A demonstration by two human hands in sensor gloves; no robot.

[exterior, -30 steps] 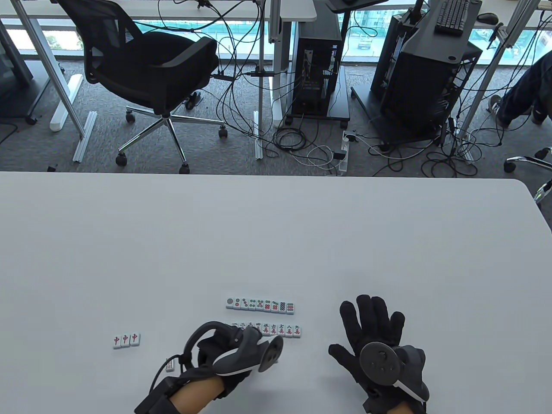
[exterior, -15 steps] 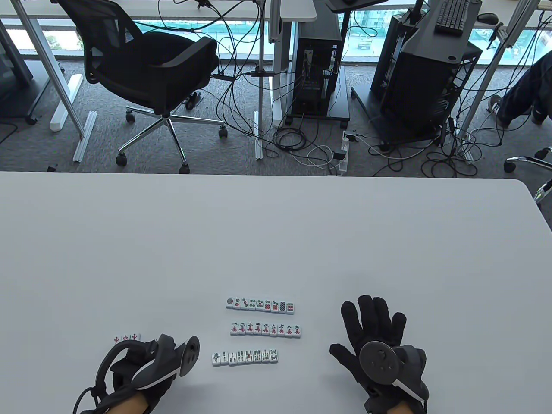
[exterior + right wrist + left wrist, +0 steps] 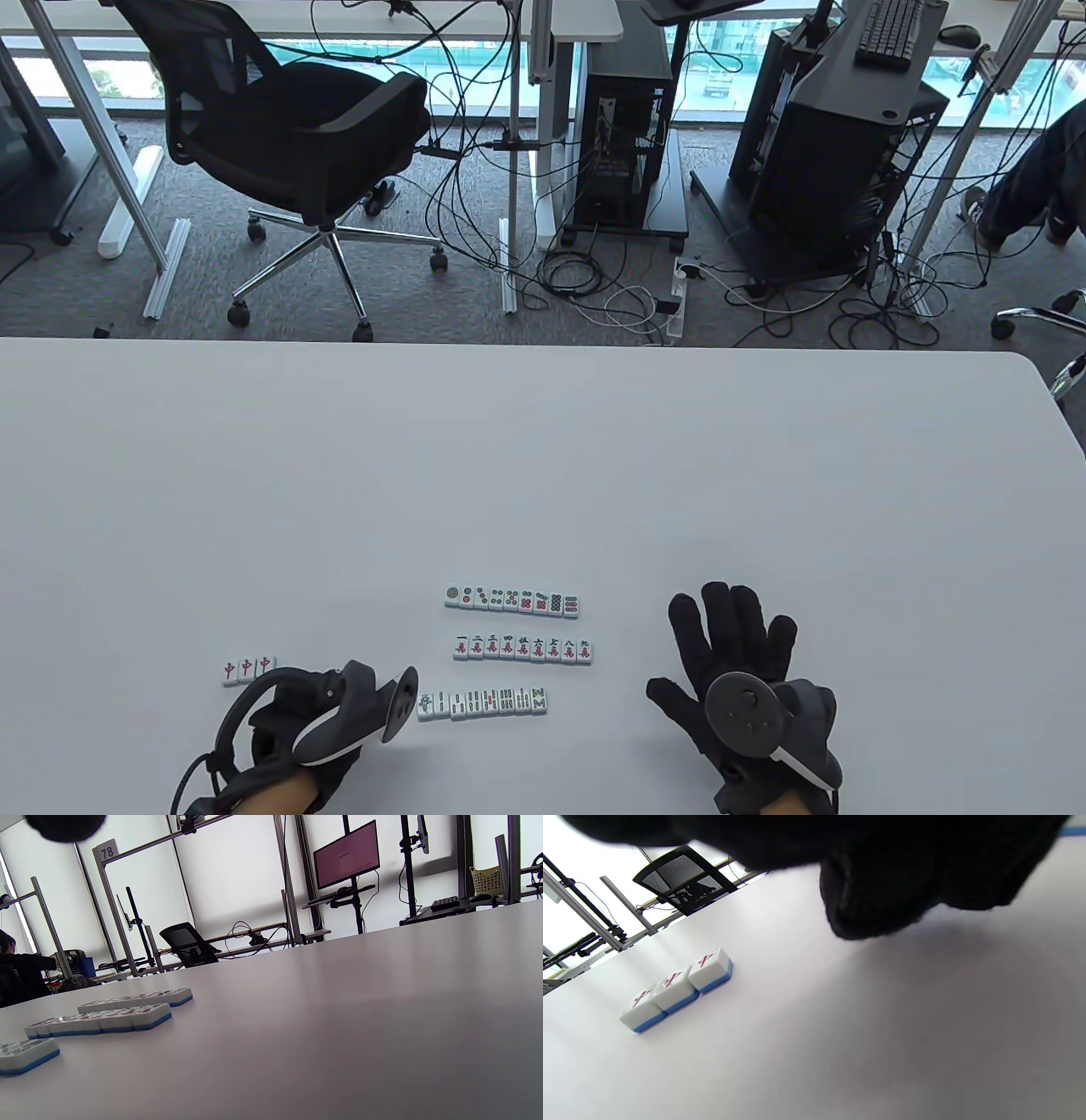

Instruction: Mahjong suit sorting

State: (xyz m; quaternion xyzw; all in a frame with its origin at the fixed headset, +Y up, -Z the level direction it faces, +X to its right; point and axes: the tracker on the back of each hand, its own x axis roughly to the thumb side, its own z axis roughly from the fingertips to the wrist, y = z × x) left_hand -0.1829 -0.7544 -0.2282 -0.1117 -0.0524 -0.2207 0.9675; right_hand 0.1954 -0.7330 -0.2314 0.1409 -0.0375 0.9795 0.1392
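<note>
The bamboo-suit row lay along the bench, its long axis left-to-right, its left end just right of the left hand, whose grip I could not tell, while the right hand, spread flat, rested farther off to the row's right.

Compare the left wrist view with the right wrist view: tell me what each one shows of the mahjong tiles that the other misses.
Only the left wrist view shows the three red-character tiles, set side by side with blue backs down, below the left hand. Only the right wrist view shows the three sorted rows: the far row, the middle row, and the right end of the near row. Both share the white table and the black office chair beyond it.
</note>
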